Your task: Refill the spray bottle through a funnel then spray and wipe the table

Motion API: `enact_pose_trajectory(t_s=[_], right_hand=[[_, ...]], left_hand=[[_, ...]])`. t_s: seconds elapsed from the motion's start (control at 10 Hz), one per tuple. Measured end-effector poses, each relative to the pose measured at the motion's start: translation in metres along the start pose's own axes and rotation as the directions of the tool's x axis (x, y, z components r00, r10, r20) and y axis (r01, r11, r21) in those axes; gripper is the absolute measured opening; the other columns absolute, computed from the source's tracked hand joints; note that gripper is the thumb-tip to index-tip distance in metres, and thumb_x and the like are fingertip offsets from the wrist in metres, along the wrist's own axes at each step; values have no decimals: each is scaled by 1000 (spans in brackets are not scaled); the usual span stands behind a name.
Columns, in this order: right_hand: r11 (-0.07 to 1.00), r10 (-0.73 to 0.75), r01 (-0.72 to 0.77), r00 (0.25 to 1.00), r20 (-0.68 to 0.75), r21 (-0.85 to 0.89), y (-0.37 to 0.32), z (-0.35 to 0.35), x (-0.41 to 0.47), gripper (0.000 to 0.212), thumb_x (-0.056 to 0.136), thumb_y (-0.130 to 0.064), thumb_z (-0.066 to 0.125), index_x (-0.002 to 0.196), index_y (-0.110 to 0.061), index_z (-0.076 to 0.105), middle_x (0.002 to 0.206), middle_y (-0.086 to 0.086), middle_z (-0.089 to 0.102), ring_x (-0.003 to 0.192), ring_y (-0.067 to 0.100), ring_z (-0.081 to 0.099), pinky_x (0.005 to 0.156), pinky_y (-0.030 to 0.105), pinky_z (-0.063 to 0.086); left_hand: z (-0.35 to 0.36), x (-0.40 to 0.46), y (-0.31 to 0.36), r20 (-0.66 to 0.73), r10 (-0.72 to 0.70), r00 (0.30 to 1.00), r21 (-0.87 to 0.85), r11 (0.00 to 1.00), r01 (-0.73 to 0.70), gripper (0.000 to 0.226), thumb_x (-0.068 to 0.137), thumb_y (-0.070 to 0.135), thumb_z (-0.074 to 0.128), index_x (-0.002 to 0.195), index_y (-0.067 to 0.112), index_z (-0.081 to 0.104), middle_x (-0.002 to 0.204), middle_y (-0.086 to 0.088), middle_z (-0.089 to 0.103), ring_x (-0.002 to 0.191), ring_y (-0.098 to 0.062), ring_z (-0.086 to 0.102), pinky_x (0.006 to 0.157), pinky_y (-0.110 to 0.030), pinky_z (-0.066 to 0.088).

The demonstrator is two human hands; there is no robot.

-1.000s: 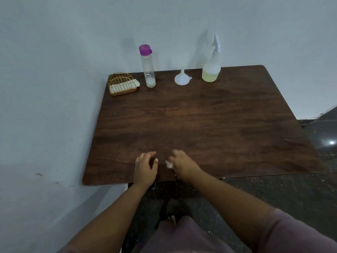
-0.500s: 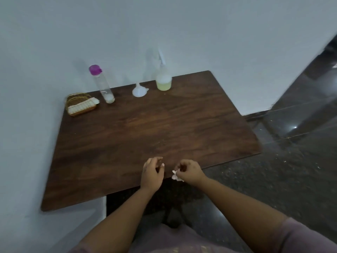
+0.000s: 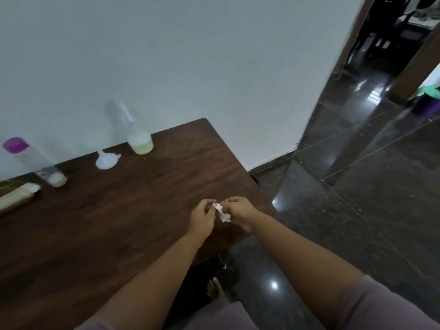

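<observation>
Fingers of both hands, left hand [image 3: 202, 219] and right hand [image 3: 239, 210], pinch a crumpled tissue scrap [image 3: 222, 212] at frame centre. Drop it first; spray bottle [image 3: 138, 136] and funnel [image 3: 106, 160] wait upper left on the surface [image 3: 142, 198].
</observation>
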State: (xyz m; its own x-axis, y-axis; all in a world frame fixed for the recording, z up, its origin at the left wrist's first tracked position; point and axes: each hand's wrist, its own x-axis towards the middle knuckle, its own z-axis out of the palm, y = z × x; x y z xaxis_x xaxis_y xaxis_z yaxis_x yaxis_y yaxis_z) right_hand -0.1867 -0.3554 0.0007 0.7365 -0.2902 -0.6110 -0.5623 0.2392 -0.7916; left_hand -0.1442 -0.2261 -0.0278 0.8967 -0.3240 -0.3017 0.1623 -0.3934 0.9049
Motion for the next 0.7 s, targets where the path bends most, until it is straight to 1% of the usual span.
enact_pose_trajectory(t_s=[0.1,0.2,0.3,0.4,0.5,0.6,0.7], right_hand=[[999,-20,23,999,-47,43,-27,-22,32,15,77,7,57,75,-5,66,77,16,63,69,25,59,62,34,50],[996,-10,20,993,-117,84,-56,-51,70,14,79,7,57,85,-1,67,76,14,62,66,21,57,57,29,49],[997,8,14,960,-279,78,-83,-88,114,13,76,2,58,84,-1,68,74,14,62,66,23,57,60,33,49],[999,34,-19,869,-494,36,-102,-117,154,14,78,-10,58,87,-7,68,76,11,64,62,20,55,54,27,47],[999,44,-49,846,-531,5,-123,-132,196,18,86,-15,53,100,-14,63,90,9,65,67,17,54,54,25,45],[990,94,-130,902,-422,-57,-129,-145,242,44,92,-11,44,135,-17,44,126,14,54,100,28,56,83,37,51],[951,132,-227,913,-385,-211,-122,-160,267,49,99,-9,33,148,-13,26,143,19,39,122,38,45,89,42,42]], left_hand=[[17,46,26,38,44,998,32,998,-46,15,96,18,53,103,24,64,97,1,69,92,-20,66,83,-41,54],[34,97,52,95,100,990,102,989,-109,15,96,18,54,108,18,63,96,1,68,92,-20,65,84,-41,53],[47,147,79,111,156,981,177,969,-174,15,96,18,56,110,15,62,93,3,65,95,-20,64,86,-35,50],[63,190,94,125,205,971,277,932,-232,19,96,19,55,113,15,62,101,0,66,95,-17,62,87,-32,49],[84,216,104,159,267,951,347,886,-307,21,96,20,53,116,16,61,102,-1,66,92,-15,61,85,-32,51],[97,236,105,135,327,935,354,866,-354,21,96,17,53,115,13,62,92,-2,65,84,-15,60,79,-30,50],[94,249,93,114,377,919,415,823,-389,19,94,17,54,111,14,62,91,2,62,85,-16,58,79,-32,50]])
